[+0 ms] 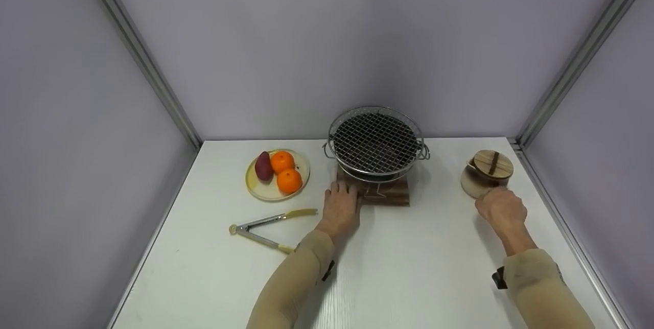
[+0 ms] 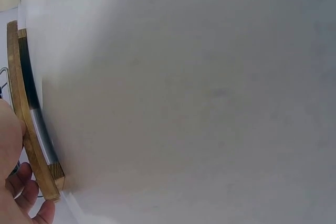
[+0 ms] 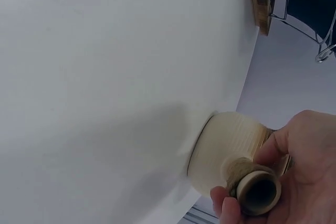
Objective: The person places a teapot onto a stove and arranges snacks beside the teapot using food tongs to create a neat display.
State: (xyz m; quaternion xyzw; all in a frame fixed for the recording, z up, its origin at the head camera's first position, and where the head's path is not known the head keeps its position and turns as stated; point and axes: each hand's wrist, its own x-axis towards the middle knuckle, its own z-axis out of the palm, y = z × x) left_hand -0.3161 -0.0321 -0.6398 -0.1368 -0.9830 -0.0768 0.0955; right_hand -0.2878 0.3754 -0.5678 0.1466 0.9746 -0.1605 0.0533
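Note:
At the left end of a wooden board (image 1: pixel 396 196), my left hand (image 1: pixel 341 206) holds its corner, with the thumb by the front edge and the fingers at the end. On that board stands a small round grill topped by a wire grate (image 1: pixel 377 142). Over on the right, my right hand (image 1: pixel 501 209) grips the hollow, twine-wrapped side handle (image 3: pixel 242 170) of a cream and brown teapot (image 1: pixel 471 182). A round wooden lid (image 1: pixel 483 163) with a dark bar covers the teapot. Its base is at the white tabletop in the right wrist view.
To the left, a pale yellow plate (image 1: pixel 273 196) carries two oranges (image 1: pixel 289 181) and a purple sweet potato (image 1: pixel 263 167). Spread tongs (image 1: pixel 260 221) with yellowish tips lie before it, beside my left forearm. Grey walls (image 1: pixel 286 63) enclose the table at the back and sides.

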